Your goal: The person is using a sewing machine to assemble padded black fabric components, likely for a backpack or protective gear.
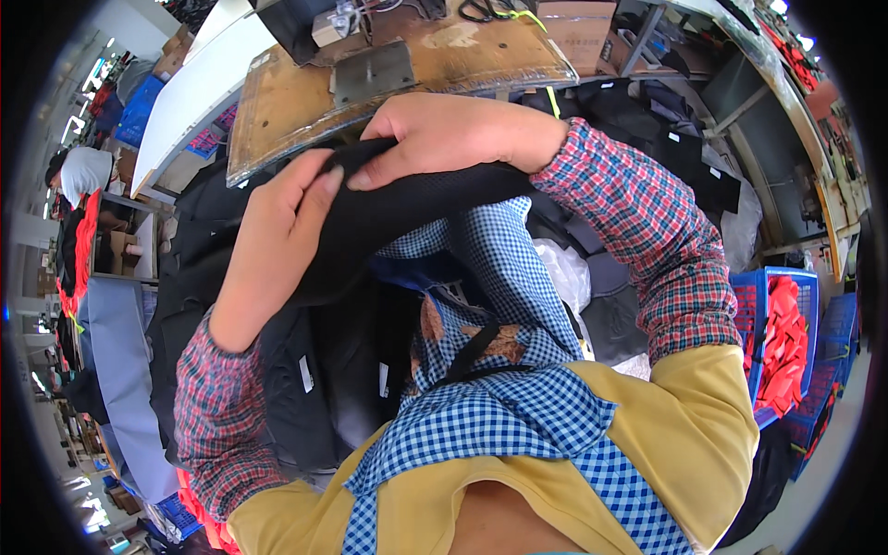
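Observation:
A length of black fabric (407,208), perhaps a garment piece, is stretched between my two hands above my lap. My left hand (270,242) pinches its edge between thumb and fingers. Close beside it, my right hand (444,134) grips the same edge, thumb toward the left hand and fingers curled over behind. The two thumbs nearly meet at a small fold of the cloth. Just beyond my hands is the worn wooden table (481,65) with a metal plate (373,72) set into its top. Part of a machine (342,23) stands on it.
Dark garments (305,370) with white tags are heaped around my legs. To the right, a blue basket (760,277) holds red cloth pieces (783,347). Scissors (486,9) lie at the table's far side, near a cardboard box (578,32). Another person (85,174) is at the far left.

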### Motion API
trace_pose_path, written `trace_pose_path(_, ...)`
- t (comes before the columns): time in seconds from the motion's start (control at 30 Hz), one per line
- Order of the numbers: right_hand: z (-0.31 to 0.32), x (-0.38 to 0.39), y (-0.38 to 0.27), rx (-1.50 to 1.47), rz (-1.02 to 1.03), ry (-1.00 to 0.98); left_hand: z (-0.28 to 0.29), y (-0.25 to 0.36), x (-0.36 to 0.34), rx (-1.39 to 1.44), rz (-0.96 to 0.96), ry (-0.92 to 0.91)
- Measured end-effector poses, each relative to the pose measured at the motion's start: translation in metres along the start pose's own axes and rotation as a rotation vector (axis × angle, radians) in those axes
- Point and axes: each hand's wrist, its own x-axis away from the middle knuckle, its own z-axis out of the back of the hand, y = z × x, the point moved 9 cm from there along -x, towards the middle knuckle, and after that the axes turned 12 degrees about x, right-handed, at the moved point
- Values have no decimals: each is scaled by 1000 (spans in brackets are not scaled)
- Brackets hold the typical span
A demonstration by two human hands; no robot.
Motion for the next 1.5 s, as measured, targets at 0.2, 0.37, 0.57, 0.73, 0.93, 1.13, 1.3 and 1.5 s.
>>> trace_pose_path(0.2,-29,-41,28,-523,-62,-19,35,-33,-19,128,-44,238)
trace_pose_path(0.37,-31,-50,52,-578,-105,167,40,-62,-38,164,80,90)
trace_pose_path(0.57,-15,-47,61,-567,-53,594,41,-81,-53,321,85,28)
trace_pose_path(0.73,-1,-46,71,-604,-19,704,39,-78,-70,184,127,-27)
trace_pose_path(0.93,1,-58,94,-696,-71,664,40,-88,-101,149,192,-138)
trace_pose_path(1.13,-16,-73,123,-1115,-193,639,42,-108,-136,142,296,-238)
trace_pose_path(1.3,-14,-83,148,-1257,-236,711,51,-129,-168,47,320,-177)
trace_pose_path(1.5,-1,-87,157,-1214,-304,723,58,-127,-192,52,316,-211)
